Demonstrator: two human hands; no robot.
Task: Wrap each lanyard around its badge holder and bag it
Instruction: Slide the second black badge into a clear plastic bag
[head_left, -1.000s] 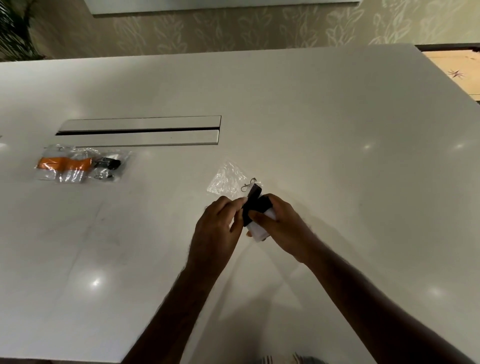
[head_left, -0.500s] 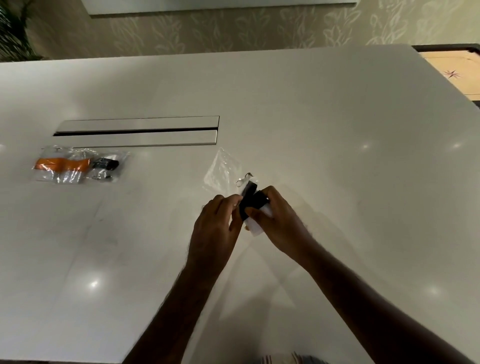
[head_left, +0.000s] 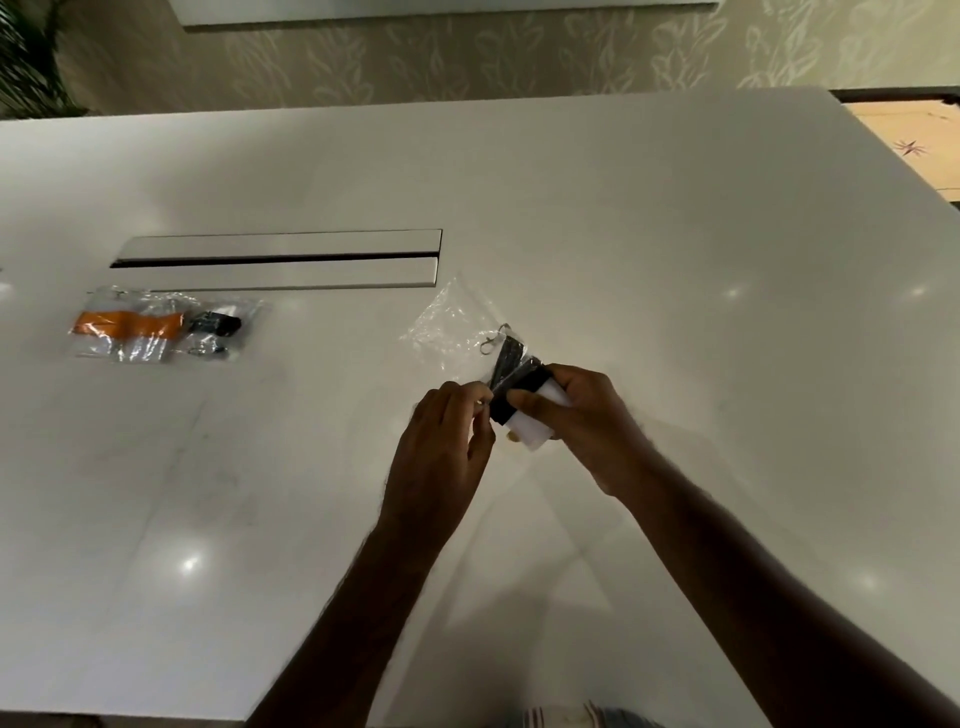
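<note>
At the far left of the white bench (head_left: 675, 260) lies a sealed clear bag (head_left: 166, 325) with an orange lanyard (head_left: 127, 325) wound inside it and a black clip (head_left: 215, 325) at its right end, well apart from the hands. Behind it and a little to the right, a long cable slot (head_left: 278, 258) with two pale flaps is set into the bench top. Further right, near the middle, an empty-looking clear plastic bag (head_left: 452, 332) reaches away from the hands, its far part lying crumpled on the bench. The left hand (head_left: 441, 452) has its fingers curled, and its fingertips (head_left: 480, 402) pinch the near edge of that bag, just beside the bundle. Touching them on the right is the badge holder (head_left: 535, 434), a pale card with a black lanyard (head_left: 519, 389) wrapped around it; one black end of the strap pokes up toward the bag, and a small metal hook (head_left: 493, 340) shows at its tip, over the plastic. I cannot tell whether the hook is already inside the bag's mouth. The right hand (head_left: 587, 421) grips the wrapped badge holder, thumb over the black band and fingers curled round the far side, holding it just above the bench. At the far right, beyond the bench corner, a wooden board (head_left: 914, 145) with a star mark is partly in view.
</note>
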